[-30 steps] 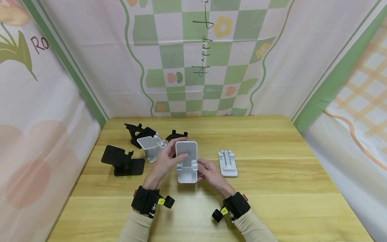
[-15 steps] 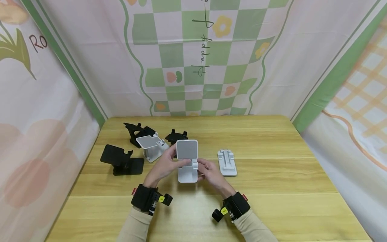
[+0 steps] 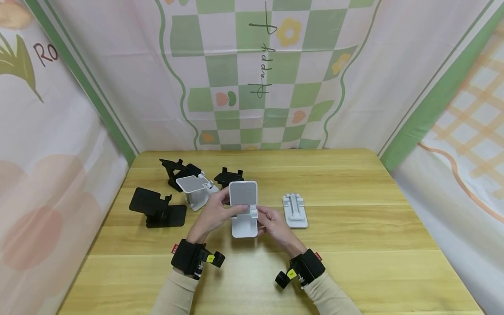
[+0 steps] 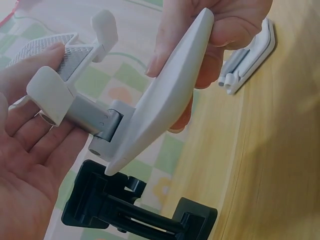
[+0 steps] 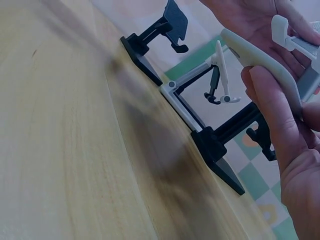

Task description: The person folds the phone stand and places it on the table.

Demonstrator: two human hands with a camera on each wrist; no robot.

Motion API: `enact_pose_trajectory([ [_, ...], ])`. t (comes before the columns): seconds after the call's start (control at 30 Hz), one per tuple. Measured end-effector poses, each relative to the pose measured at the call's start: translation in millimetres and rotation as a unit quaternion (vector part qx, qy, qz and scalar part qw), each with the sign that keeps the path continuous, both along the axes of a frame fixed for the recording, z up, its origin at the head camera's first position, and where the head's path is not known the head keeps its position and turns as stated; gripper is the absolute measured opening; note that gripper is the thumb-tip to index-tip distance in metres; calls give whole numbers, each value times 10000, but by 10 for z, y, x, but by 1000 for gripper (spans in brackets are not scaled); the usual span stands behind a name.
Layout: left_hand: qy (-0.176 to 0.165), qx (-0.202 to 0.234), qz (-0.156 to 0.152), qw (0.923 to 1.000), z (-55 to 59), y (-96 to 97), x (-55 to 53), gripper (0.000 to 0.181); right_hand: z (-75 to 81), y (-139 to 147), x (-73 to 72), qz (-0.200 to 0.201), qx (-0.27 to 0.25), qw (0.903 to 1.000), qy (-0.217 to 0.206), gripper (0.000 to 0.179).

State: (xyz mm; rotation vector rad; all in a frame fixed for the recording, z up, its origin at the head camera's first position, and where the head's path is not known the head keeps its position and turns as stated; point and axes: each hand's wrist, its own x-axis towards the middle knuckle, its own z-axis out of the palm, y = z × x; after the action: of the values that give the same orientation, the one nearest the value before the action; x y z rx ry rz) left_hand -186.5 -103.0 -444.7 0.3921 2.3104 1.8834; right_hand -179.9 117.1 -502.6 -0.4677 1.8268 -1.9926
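Note:
Both hands hold a white phone stand (image 3: 243,192) with a grey pad, unfolded, above the middle of the table. My left hand (image 3: 212,214) grips its upper plate from the left, thumb across the front near the small hooks and fingers behind. From the right, my right hand (image 3: 277,229) pinches the stand's base. In the left wrist view, the right thumb and fingers clasp the base plate (image 4: 172,97) on both faces, while the left thumb presses the ridged pad (image 4: 77,59). The right wrist view shows the same base edge-on (image 5: 262,57) between the right fingers.
At the left stand unfolded phone stands: a black one (image 3: 147,202) in front, a white one (image 3: 193,183) behind it, and another black one (image 3: 171,165) farther back. A further black stand (image 3: 228,176) is behind the held one. A folded white stand (image 3: 295,212) lies at right.
My left hand has shifted lower on the stand, its thumb sliding from the pad down toward the hooks. The upper plate has changed its tilt. My right hand keeps its grip on the base.

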Motion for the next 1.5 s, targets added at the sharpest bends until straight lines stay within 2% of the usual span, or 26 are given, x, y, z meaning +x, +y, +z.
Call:
enact_pose_trajectory([
  [0.17, 49, -83, 254, 9996, 7, 30, -2, 53, 1, -3, 2, 30, -68, 10000, 13, 48],
  [0.4, 850, -269, 435, 9951, -8, 54, -20, 44, 3, -10, 5, 90, -65, 9999, 11, 47],
  [0.53, 1072, -293, 492, 9926, -13, 56, -26, 42, -3, -11, 5, 136, -93, 9998, 68, 47],
  [1.13, 1046, -178, 539, 9929, -52, 67, -32, 39, -16, -14, 28, 170, -108, 9998, 56, 47],
  [1.5, 1058, -159, 737, 9915, -63, 82, -32, 35, -34, -25, 32, 106, -71, 9999, 57, 47],
])
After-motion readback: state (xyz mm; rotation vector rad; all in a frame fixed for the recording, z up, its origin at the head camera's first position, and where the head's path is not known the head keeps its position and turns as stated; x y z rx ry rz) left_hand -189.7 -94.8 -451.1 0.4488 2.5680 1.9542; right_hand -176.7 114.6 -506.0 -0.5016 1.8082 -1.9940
